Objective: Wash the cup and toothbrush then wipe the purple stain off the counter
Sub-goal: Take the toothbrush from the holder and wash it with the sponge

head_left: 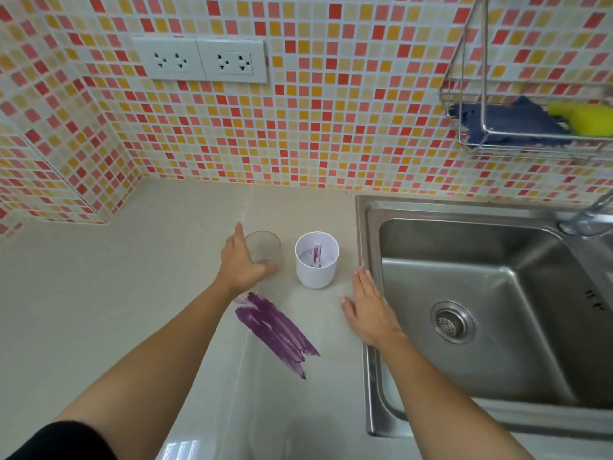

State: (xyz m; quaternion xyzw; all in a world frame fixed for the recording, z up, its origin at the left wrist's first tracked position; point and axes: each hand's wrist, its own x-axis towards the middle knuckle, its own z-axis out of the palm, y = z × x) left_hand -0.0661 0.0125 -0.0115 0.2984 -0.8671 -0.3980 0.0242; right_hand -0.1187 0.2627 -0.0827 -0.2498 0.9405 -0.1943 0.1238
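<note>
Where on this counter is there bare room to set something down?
Bare counter stretches left of the left hand to the tiled wall, and behind the glass and white cup up to it. The sink basin is empty too. Crowded: the strip between purple stain, cup and right hand.

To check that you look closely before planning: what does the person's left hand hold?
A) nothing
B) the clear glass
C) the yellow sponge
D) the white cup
B: the left hand curls its thumb and fingers round the clear glass, while the white cup stands apart to its right, untouched.
</note>
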